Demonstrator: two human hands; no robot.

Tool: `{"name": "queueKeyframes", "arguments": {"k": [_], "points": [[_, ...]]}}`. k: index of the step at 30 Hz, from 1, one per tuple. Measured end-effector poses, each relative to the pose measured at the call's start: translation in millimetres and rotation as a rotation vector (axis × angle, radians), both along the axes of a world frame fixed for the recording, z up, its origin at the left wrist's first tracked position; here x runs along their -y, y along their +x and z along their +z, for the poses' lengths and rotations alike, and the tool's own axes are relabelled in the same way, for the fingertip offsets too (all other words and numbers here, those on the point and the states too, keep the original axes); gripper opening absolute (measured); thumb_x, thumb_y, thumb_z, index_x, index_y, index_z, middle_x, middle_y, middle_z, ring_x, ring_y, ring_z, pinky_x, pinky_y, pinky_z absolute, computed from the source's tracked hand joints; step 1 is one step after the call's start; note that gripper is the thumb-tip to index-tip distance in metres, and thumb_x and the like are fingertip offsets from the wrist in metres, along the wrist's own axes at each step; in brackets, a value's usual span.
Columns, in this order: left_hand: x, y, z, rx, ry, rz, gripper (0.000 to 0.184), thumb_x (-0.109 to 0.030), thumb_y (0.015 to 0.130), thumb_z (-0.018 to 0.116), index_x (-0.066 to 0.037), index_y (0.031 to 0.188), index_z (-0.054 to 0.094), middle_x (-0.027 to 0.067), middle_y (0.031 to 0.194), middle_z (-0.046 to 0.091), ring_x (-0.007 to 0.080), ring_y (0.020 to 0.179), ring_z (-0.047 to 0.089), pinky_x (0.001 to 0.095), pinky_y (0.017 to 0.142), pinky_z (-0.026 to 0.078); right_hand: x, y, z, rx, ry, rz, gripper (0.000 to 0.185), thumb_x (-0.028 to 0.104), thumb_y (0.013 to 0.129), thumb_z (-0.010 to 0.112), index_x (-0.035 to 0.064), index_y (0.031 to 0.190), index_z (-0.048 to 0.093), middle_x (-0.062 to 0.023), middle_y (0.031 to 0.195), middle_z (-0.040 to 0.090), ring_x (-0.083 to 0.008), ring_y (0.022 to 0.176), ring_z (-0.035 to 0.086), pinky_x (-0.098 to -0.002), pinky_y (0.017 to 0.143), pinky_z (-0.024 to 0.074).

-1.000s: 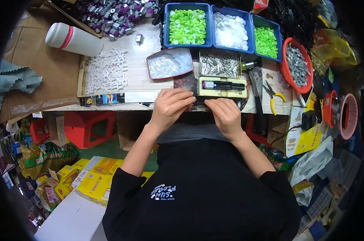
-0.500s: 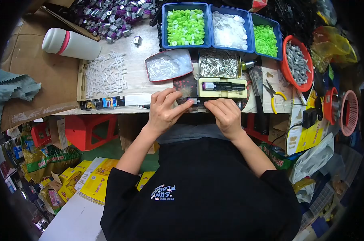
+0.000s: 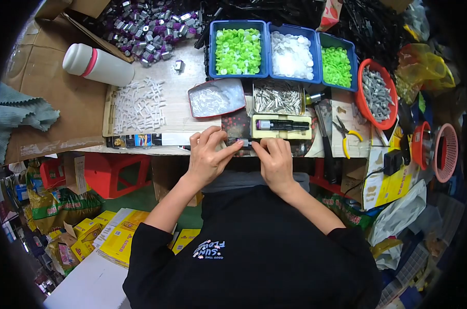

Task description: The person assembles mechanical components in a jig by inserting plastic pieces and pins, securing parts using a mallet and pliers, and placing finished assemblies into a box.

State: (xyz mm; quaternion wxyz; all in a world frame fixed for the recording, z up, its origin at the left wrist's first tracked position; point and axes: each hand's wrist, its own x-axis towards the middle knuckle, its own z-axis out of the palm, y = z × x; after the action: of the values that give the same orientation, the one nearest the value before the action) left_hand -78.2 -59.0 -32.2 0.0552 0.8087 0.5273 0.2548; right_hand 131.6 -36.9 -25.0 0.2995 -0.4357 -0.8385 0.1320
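Near the table's front edge, my left hand (image 3: 207,156) pinches a small silver motor (image 3: 245,142) with thumb and fingertips. My right hand (image 3: 275,162) is closed in a pinch at the motor's right end; whatever lies between its fingertips is too small and hidden to make out. Just beyond my right hand sits a cream tray (image 3: 282,135) holding a black part with a silver-and-purple motor on its left end. A tin of thin metal pins (image 3: 278,97) stands behind that tray. Left of it is a red-rimmed dish (image 3: 217,98) of clear small pieces.
White plastic pieces (image 3: 138,105) lie at left beside a white bottle (image 3: 99,64). Blue bins (image 3: 267,51) of green and white discs stand behind. At right are yellow-handled pliers (image 3: 348,136) and a red basket (image 3: 359,98) of grey parts. Silver-and-purple motors (image 3: 151,31) are heaped at back left.
My right hand has moved left, closer to my left hand, and its fingers now meet the motor's end. The whole view has shifted slightly downward.
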Motion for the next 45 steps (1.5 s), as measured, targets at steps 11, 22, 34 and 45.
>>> {"name": "queueKeyframes", "arguments": {"k": [11, 22, 34, 45], "points": [[-83, 62, 27, 0.136, 0.028, 0.019, 0.020, -0.010, 0.082, 0.064, -0.005, 0.100, 0.070, 0.0082, 0.098, 0.063, 0.0245, 0.089, 0.059, 0.0377, 0.075, 0.044, -128, 12, 58, -0.207, 0.054, 0.035, 0.021, 0.000, 0.083, 0.068, 0.0025, 0.104, 0.071, -0.0138, 0.094, 0.070, -0.0296, 0.087, 0.066, -0.0363, 0.078, 0.0512], [-131, 98, 12, -0.074, -0.207, 0.095, 0.013, -0.011, 0.078, 0.062, -0.008, 0.088, 0.069, 0.0104, 0.090, 0.064, 0.0254, 0.091, 0.060, 0.0406, 0.074, 0.043, -238, -98, 19, 0.152, 0.146, 0.376, 0.004, 0.008, 0.076, 0.070, 0.0062, 0.079, 0.070, -0.0102, 0.083, 0.068, -0.0320, 0.086, 0.065, -0.0428, 0.077, 0.0518], [-121, 89, 13, 0.274, -0.113, 0.080, 0.008, -0.002, 0.078, 0.062, -0.002, 0.085, 0.066, 0.0177, 0.078, 0.065, 0.0368, 0.068, 0.064, 0.0468, 0.062, 0.050, -233, -103, 18, 0.235, 0.001, 0.193, 0.017, 0.011, 0.074, 0.075, 0.0076, 0.089, 0.068, -0.0117, 0.081, 0.070, -0.0328, 0.081, 0.068, -0.0438, 0.072, 0.0528], [-118, 98, 6, 0.455, -0.056, 0.063, 0.006, -0.006, 0.078, 0.069, -0.007, 0.084, 0.069, 0.0120, 0.078, 0.066, 0.0340, 0.070, 0.065, 0.0449, 0.061, 0.052, -217, -45, 33, 0.291, 0.033, 0.455, 0.020, 0.009, 0.070, 0.074, 0.0121, 0.090, 0.073, -0.0044, 0.083, 0.065, -0.0265, 0.082, 0.065, -0.0400, 0.070, 0.0526]]}}
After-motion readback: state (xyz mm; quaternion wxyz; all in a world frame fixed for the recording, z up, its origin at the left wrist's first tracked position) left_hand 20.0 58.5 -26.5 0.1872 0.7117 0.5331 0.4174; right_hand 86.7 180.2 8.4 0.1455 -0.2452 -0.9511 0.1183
